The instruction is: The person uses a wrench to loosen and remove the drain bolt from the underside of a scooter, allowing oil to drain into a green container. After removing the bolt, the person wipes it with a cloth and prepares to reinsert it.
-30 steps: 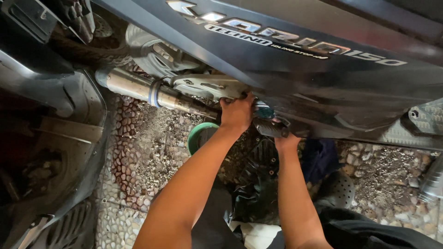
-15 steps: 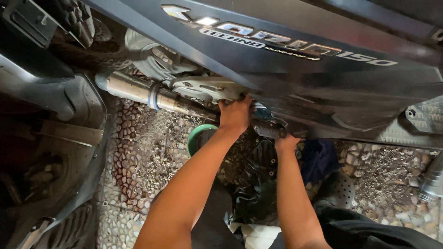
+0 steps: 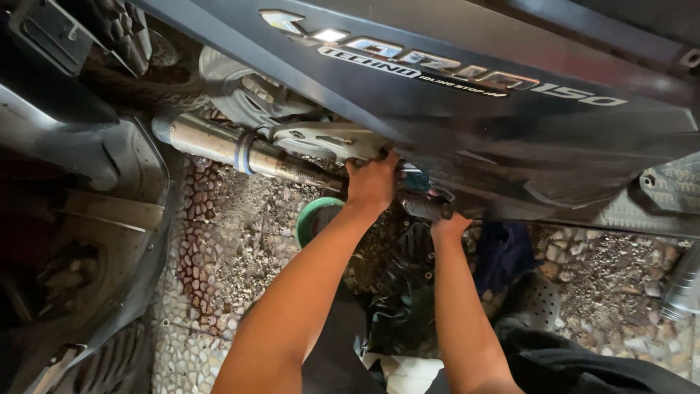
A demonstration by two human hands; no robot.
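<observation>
Soft daylight falls on the pebbled ground (image 3: 240, 241), while deep shadow fills the left edge. Glare flares on the dark body panel (image 3: 467, 109). Focus stays sharp; edges bend slightly.

Your left hand (image 3: 372, 181) is up under the scooter's big side panel (image 3: 467, 109), and your right hand (image 3: 448, 226) is just beside it on the right, on a ribbed foot peg (image 3: 423, 207). A metal pipe (image 3: 240, 152) runs off to the left of your left hand. Below that hand — on the pebble floor (image 3: 233, 241) — sits a round bowl (image 3: 315, 219). Another scooter's footboard (image 3: 87, 241) lies far to the left.
</observation>
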